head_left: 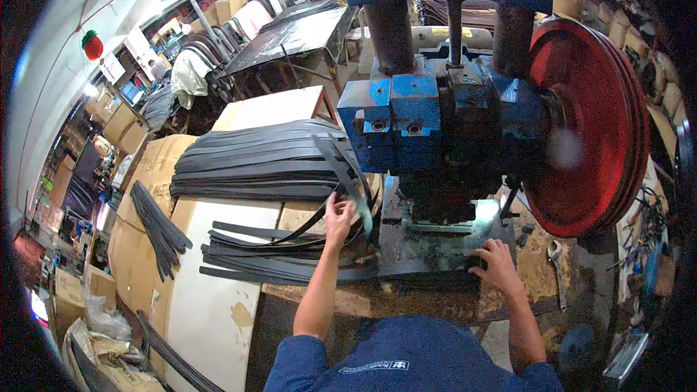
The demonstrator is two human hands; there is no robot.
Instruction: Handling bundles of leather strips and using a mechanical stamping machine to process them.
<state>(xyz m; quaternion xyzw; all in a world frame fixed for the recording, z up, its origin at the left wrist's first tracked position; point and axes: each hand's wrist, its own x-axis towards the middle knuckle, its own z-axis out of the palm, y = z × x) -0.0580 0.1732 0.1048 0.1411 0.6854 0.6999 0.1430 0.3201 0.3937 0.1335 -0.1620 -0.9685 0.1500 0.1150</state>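
- Head view: the black strip (421, 269) lies along the near edge of the work surface (536, 268), in front of the blue machine (414, 98).
- Right hand (499, 265): fingers bent, narrowly spaced, at the strip's right end; a firm grip cannot be determined.
- Left hand (339, 220): fingers partly spread above the strip, next to raised, curving bands (332, 157); contact cannot be determined.
- Loose strips (243, 260) extend over the right edge of the white board (218, 312).
- A wrench (557, 272) lies toward the work surface's right edge.
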